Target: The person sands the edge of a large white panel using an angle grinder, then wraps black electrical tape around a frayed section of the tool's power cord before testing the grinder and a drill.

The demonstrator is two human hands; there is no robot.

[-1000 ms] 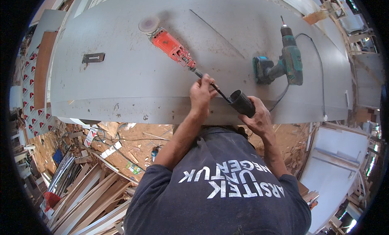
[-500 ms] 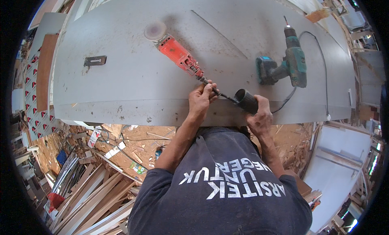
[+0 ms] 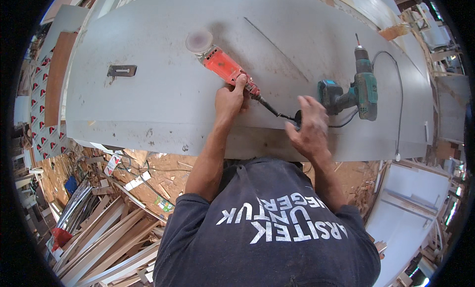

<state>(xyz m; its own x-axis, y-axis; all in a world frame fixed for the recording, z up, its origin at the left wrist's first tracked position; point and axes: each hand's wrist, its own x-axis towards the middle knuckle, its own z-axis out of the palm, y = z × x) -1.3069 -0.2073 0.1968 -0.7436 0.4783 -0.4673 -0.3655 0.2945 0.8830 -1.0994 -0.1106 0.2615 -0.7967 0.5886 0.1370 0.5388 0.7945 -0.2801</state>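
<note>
A red angle grinder (image 3: pixel 223 64) with a round disc (image 3: pixel 199 42) at its head lies aslant on the grey panel, its rear end uncovered. My left hand (image 3: pixel 230 100) is closed around the grinder's back part, thumb on top. From that end a black cord (image 3: pixel 271 109) runs toward my right hand (image 3: pixel 311 126). Its fingers are stretched out and slightly blurred, over a black tubular cover (image 3: pixel 298 117) threaded on the cord. Most of that cover is hidden by the hand; it does not look gripped.
A green cordless drill (image 3: pixel 365 87) lies to the right, close to my right hand, with a dark cable (image 3: pixel 400 99) curving past it. A thin rod (image 3: pixel 277 47) and a slotted dark metal piece (image 3: pixel 122 70) lie on the panel (image 3: pixel 158 94). Wood strips (image 3: pixel 101 237) are piled below left.
My left hand has let go of the cord and moved up-left onto the grinder's rear. My right hand has loosened from the black cover and its fingers have stretched upward.
</note>
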